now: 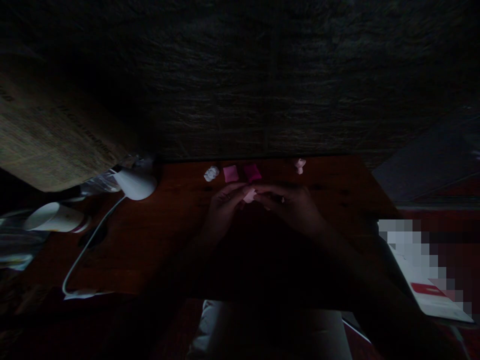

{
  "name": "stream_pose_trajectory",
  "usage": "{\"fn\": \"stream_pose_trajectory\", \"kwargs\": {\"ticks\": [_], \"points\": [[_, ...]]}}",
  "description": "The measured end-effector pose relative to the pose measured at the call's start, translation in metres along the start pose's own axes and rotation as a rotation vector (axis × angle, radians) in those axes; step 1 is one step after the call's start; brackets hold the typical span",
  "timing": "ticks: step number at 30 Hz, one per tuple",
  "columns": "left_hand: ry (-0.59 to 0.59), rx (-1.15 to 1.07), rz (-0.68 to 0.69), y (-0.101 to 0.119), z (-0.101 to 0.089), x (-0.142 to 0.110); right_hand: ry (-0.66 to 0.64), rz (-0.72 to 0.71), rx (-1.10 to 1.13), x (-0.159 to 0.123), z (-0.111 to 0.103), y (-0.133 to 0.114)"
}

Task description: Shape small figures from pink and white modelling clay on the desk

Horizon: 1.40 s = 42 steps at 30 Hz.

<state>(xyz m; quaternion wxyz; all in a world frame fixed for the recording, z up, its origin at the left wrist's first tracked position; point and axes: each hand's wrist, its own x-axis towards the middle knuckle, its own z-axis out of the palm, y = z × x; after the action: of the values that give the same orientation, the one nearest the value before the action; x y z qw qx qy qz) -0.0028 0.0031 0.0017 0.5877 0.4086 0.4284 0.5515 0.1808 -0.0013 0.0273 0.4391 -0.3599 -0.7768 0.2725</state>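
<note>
In the dim head view, my left hand (224,206) and my right hand (296,205) meet over the wooden table. The fingertips of both pinch a small pale pink piece (249,195); it looks like folded paper, though the darkness hides its exact shape. Just beyond my fingers lie a light pink square of paper (231,173) and a magenta square of paper (252,172). Left of these sits a white crumpled lump (211,173). A small pale pink shaped piece (299,166) stands farther right, near the back edge.
On the left are a white cone-shaped object (135,185) with a white cable (92,237), a paper cup (56,218) lying on its side, and a large brown paper bag (56,125). A dark textured wall (240,90) rises behind the table (161,225). A white item (416,280) is at right.
</note>
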Motion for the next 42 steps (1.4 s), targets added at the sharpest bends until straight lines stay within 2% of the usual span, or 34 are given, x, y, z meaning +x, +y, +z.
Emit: {"fn": "stream_pose_trajectory", "kwargs": {"ticks": [8, 16, 22, 28, 42], "points": [[-0.069, 0.026, -0.012, 0.0013, -0.0039, 0.0023, -0.009, -0.068, -0.037, 0.0008, 0.0001, 0.0002], [-0.075, 0.06, -0.011, 0.003, -0.0048, 0.0012, -0.057, -0.028, 0.0, 0.0003, -0.0017, 0.0018], [-0.063, 0.076, -0.002, 0.003, -0.005, 0.0, -0.026, 0.058, 0.024, -0.0007, -0.0001, 0.0023], [-0.071, 0.069, 0.058, 0.0018, -0.004, -0.0008, -0.021, 0.139, 0.078, -0.0009, -0.0002, 0.0028], [-0.072, 0.176, 0.191, 0.0087, -0.0006, -0.0045, 0.036, 0.157, 0.07, -0.0015, 0.0042, 0.001]]}}
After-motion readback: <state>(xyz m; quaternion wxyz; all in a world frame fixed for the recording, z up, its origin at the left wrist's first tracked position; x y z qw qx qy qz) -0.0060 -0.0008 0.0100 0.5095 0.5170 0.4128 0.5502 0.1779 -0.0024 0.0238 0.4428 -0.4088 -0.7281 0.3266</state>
